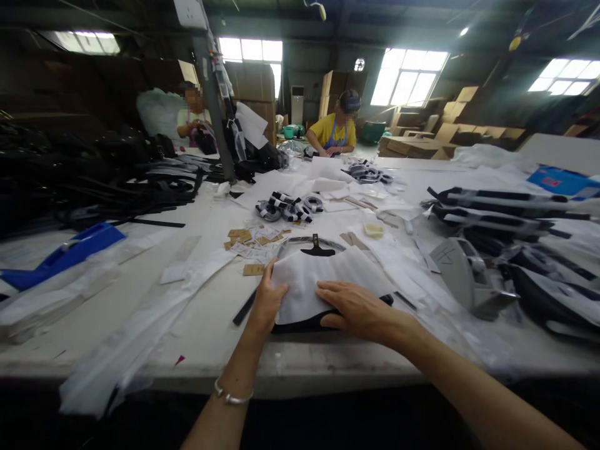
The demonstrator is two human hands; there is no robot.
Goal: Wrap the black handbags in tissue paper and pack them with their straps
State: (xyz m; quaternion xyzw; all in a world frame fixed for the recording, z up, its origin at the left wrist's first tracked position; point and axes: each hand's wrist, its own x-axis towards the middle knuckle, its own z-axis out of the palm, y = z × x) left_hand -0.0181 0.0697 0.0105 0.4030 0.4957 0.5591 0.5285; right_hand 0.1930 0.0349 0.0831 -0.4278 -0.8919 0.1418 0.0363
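Observation:
A white translucent sheet (pixel 304 281) lies over a black item (pixel 304 326) near the table's front edge; the black item's lower rim shows below the sheet. My left hand (pixel 269 297) holds the left edge of the sheet, thumb on top and fingers at the side. My right hand (pixel 354 306) rests flat on the sheet's right part, fingers stretched to the left. A black tab (pixel 315 244) and a clear curved piece stick out behind the sheet. What is under the sheet is mostly hidden.
Brown and white tags (pixel 239 235) and coiled straps (pixel 288 207) lie beyond. A blue tool (pixel 70 253) is at left, a grey tape dispenser (pixel 462 275) and black straps (pixel 501 206) at right. Two people (pixel 335 128) work across the table.

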